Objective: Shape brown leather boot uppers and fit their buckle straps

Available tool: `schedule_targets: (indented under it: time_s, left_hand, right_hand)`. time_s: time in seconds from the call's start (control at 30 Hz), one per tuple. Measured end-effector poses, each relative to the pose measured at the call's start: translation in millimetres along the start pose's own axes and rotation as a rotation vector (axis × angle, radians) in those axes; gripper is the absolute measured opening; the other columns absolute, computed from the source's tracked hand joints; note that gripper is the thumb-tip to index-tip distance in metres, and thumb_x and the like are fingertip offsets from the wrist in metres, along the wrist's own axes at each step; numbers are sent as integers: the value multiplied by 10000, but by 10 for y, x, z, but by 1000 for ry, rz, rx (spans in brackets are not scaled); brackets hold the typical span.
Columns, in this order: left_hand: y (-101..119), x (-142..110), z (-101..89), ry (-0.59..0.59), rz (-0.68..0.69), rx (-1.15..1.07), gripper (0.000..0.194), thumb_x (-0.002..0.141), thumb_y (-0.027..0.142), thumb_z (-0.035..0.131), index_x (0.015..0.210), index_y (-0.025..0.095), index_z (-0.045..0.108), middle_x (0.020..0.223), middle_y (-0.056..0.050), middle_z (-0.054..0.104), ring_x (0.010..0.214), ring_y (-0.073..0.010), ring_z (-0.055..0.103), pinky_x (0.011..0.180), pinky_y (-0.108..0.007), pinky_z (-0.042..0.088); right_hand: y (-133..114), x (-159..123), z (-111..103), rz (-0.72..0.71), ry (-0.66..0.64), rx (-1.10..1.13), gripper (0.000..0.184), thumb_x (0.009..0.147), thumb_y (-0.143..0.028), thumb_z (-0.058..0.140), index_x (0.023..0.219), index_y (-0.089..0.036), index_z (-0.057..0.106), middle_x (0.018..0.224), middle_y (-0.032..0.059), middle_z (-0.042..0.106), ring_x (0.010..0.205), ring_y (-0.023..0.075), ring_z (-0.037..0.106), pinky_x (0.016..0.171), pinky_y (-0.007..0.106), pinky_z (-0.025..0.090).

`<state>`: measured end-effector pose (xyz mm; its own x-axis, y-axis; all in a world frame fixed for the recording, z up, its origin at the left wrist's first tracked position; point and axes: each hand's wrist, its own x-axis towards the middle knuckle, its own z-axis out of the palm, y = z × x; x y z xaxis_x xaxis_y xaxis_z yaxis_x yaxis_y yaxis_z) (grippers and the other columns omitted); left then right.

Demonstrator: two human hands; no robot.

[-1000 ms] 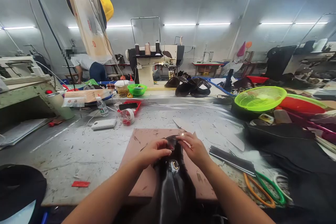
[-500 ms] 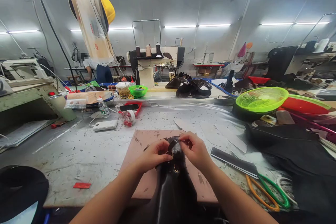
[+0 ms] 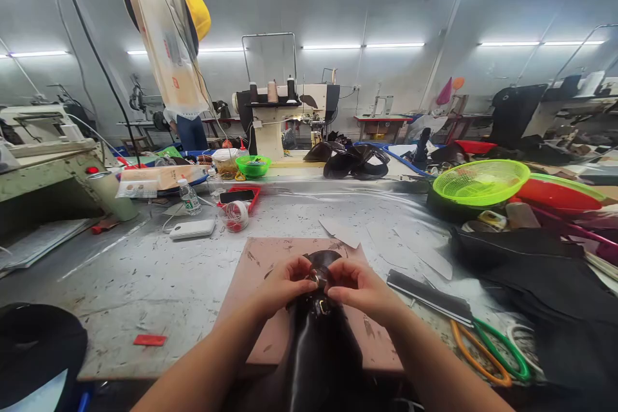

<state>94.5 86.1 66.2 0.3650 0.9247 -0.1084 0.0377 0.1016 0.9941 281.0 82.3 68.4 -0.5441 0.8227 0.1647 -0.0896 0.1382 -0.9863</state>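
Note:
A glossy black leather piece [image 3: 313, 360], shaped like a boot upper, lies lengthwise in front of me on a pinkish board [image 3: 261, 257]. A gold-coloured buckle [image 3: 322, 307] sits on it, just below my fingers. My left hand [image 3: 290, 283] is closed, thumb and fingers pinching a black strap with a second metal buckle [image 3: 316, 279]. From the other side my right hand [image 3: 360, 283] grips the same black strap [image 3: 324, 275], its thumb low and its fingers curled above. The fingers partly hide the strap.
Scissors with orange and green handles [image 3: 487, 351], partly under a black strip [image 3: 429, 296], lie right. Black material [image 3: 521, 283] covers the right side. A power bank [image 3: 192, 229], bottle [image 3: 189, 196] and red tray [image 3: 251, 196] stand left. A sewing machine [image 3: 270, 122] stands behind.
My right hand has come down and closer to the buckle, and the strap end it held up is lower. My left hand stays nearly in place.

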Motion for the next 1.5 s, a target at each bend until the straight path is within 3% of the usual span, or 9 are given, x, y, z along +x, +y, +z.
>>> schedule_targets:
  time_s: [0.17,0.4,0.53,0.63,0.73,0.9,1.13,1.37,1.5]
  left_hand:
    - [23,-17,12,13,0,-27,300,558,276,730,710,151,503,652,43,528,635,-96,478,595,-229,348]
    - [12,-11,41,-11,34,4,336,576,358,738,724,149,521,635,44,506,596,-85,447,570,-221,338]
    - [-25,3,49,-20,88,8,353,563,387,746,692,150,518,648,33,513,627,-100,467,594,-231,354]
    - [-53,-11,70,-46,144,18,351,557,383,747,679,152,513,655,21,529,652,-117,484,622,-247,368]
    - [-68,-43,98,-49,204,119,276,597,327,717,695,147,534,682,-2,544,658,-131,492,628,-262,374]
    - [-68,-73,116,32,255,243,171,630,262,675,708,151,570,646,7,525,606,-113,445,587,-248,356]
    - [-84,-58,61,-92,150,194,191,586,243,685,698,155,557,606,35,471,583,-96,405,557,-223,335]
    - [-87,-32,73,-124,18,389,90,602,161,599,669,161,538,575,63,409,559,-85,363,518,-203,285]
    - [-82,-18,122,-141,70,499,87,625,127,573,702,166,562,598,57,455,578,-95,409,538,-205,310]
  right_hand:
    - [54,-34,70,-64,72,-325,57,673,-134,598,676,-185,571,670,-9,556,591,120,529,547,243,436]
    - [224,-47,177,-575,301,-1063,123,701,-87,474,678,-196,527,841,87,620,705,190,549,603,310,437]
    - [174,12,156,-412,250,-902,138,602,-83,488,620,-209,435,902,64,619,701,174,564,566,274,432]
    - [127,45,144,-239,142,-842,191,528,-75,483,570,-208,353,675,-12,575,522,114,480,449,214,331]
    - [159,53,156,-272,125,-912,181,525,-81,471,573,-207,351,532,-43,466,475,105,408,443,215,274]
    - [204,17,113,-384,176,-910,180,582,-96,478,578,-206,335,588,-29,444,508,102,373,468,220,279]
    - [62,72,-237,-36,-213,-338,170,674,-134,484,821,-205,531,717,-11,571,642,129,527,576,247,436]
    - [142,75,-289,-75,228,-575,82,747,-177,479,802,-210,531,698,-8,560,644,141,517,613,290,432]
    - [101,4,-119,-30,116,-286,90,745,-245,522,814,-194,550,693,-1,561,594,122,523,547,253,434]
